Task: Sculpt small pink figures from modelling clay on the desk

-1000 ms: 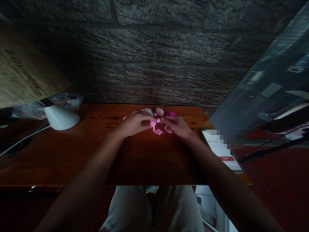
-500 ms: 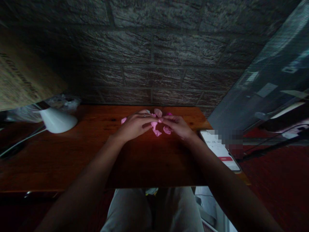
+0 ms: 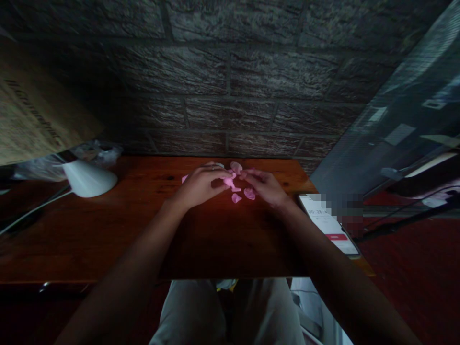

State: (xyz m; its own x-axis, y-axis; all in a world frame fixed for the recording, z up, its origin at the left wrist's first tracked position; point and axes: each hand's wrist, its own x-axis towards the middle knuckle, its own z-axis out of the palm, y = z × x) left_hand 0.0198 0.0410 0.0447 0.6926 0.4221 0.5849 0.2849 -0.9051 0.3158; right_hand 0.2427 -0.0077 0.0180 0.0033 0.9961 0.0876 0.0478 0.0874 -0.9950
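Note:
My left hand (image 3: 203,187), a ring on one finger, is closed with thumb and fingertips on a soft-looking pink piece (image 3: 230,181). My right hand (image 3: 265,186) is just to the right of it, thumb and fingers pinched together. Whatever lies in that pinch is too small to make out. Around the fingertips are petal-like pieces: a pale pink one (image 3: 236,167) behind, a small pink one (image 3: 236,198) in front, and another pink one (image 3: 249,193) below my right fingers. One more pink piece (image 3: 184,178) shows partly behind my left hand.
The wooden table (image 3: 108,230) meets a dark brick wall (image 3: 201,72). On the left stands a lamp with a white base (image 3: 89,179) and a brown printed shade (image 3: 39,105), clear plastic (image 3: 102,151) behind it. A lit phone (image 3: 332,230) lies near the right edge.
Both hands stay in nearly the same spot. The pink piece at my left fingertips has shifted shape, and a small pink piece in front now lies apart from it. My right fingertips have drawn slightly away.

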